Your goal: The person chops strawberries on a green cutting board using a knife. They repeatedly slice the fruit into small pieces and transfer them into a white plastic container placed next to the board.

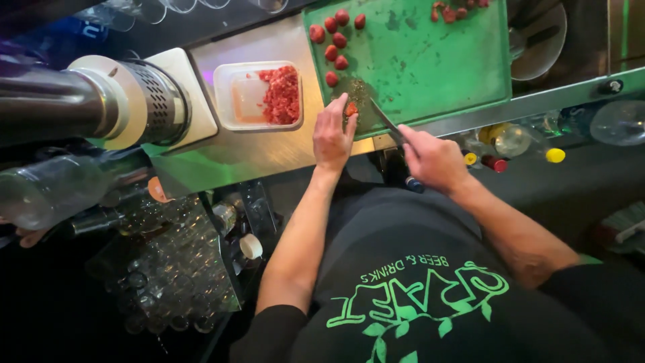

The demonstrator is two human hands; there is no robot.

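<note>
My left hand (332,134) presses a red strawberry (351,109) onto the near-left corner of a green cutting board (430,67). My right hand (433,160) grips a knife (386,121) whose blade points at that strawberry. Several whole strawberries (334,42) lie in a row along the board's left side, and a few more strawberry pieces (451,11) sit at its far edge. A white rectangular tub (259,96) with chopped red strawberry stands just left of the board on the steel counter (248,154).
A large metal juicer or blender base (127,101) stands at the left. A round metal lid (537,40) lies right of the board. Bottles with coloured caps (514,144) sit below the counter edge. Racks of glasses (175,269) fill the lower left.
</note>
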